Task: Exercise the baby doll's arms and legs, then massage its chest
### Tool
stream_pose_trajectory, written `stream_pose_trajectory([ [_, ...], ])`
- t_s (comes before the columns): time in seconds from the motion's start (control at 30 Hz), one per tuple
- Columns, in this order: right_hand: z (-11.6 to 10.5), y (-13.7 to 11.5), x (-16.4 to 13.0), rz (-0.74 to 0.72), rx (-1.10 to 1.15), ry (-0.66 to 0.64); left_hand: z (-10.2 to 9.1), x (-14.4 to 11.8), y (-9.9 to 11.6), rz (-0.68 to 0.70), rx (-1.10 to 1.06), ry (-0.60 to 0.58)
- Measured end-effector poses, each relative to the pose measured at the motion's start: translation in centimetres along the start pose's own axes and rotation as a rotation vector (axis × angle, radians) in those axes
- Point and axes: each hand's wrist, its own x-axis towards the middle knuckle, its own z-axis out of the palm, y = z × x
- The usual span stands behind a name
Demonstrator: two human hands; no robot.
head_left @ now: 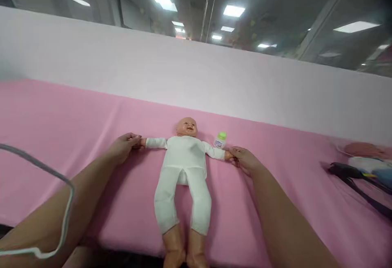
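We are leaning over a pink sheet (76,117), and on it a baby doll (185,153) is lying face up in the middle, its head (186,127) pointing away from us and its bare feet (173,251) reaching the near edge. It is wearing a white top (183,151) and white trousers (166,196), its legs slightly apart. With our left hand (124,147) we are pinching the doll's small hand on that side, thumb and fingers closing round it, and with our right hand (245,160) we are gripping the other one in the same closed way, so both its arms are stretching out sideways. Just beyond the arm on our right, a small bottle with a green cap (220,140) is standing upright on the sheet. Over our left forearm (96,178) a pale cable (69,207) is curving through the view. Well off to the right, a dark strap (347,171) is lying near some bundled items (367,162) that we are not making out clearly. Behind the sheet a white wall panel (153,68) is running across, with dark glass above it reflecting bright lights (233,11)
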Motion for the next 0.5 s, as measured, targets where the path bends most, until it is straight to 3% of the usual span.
stream_pose_trajectory([
  [0.27,-0.9,0.5,0.6,0.022,0.143,0.095,0.6,0.1,0.0,-0.062,-0.050,0.097],
  [0.5,-1.4,0.3,0.0,-0.039,0.171,-0.023,0.7,0.0,0.5,-0.081,-0.121,0.093],
])
